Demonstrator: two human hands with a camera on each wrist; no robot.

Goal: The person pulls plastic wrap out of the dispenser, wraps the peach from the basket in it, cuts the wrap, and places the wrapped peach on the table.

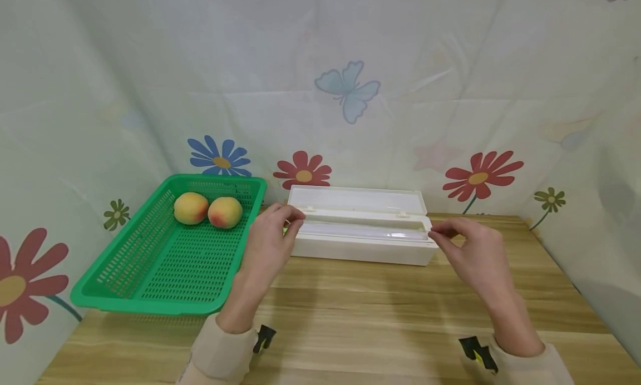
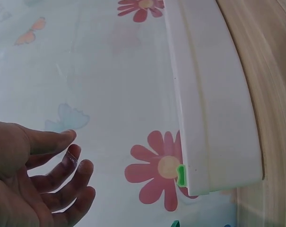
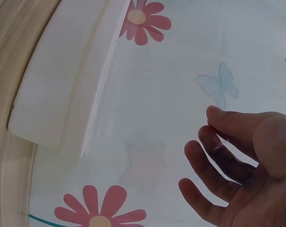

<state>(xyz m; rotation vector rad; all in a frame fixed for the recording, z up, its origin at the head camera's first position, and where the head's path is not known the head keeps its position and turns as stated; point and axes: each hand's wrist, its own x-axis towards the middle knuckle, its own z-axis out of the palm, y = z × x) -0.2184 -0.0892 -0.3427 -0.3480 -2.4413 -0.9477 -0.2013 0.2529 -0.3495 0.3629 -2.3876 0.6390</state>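
A long white cling film dispenser (image 1: 360,252) lies on the table with its lid (image 1: 355,198) raised toward the back. Inside it a shiny roll of cling film (image 1: 350,230) shows. At its left end my left hand (image 1: 265,243) pinches a clear edge of film between thumb and forefinger. My right hand (image 1: 478,257) pinches the film in the same way at the right end. A glint of film (image 2: 70,159) shows at the left fingers, and another shred of film (image 3: 224,139) at the right ones. The sheet's outline is too transparent to trace.
A green plastic basket (image 1: 125,306) stands left of the dispenser, close to my left forearm. Two peaches (image 1: 225,212) lie in its far end. A bright green piece (image 2: 181,176) sits at the dispenser's end. Behind hangs a flowered curtain (image 1: 390,140) over the wooden table (image 1: 360,324).
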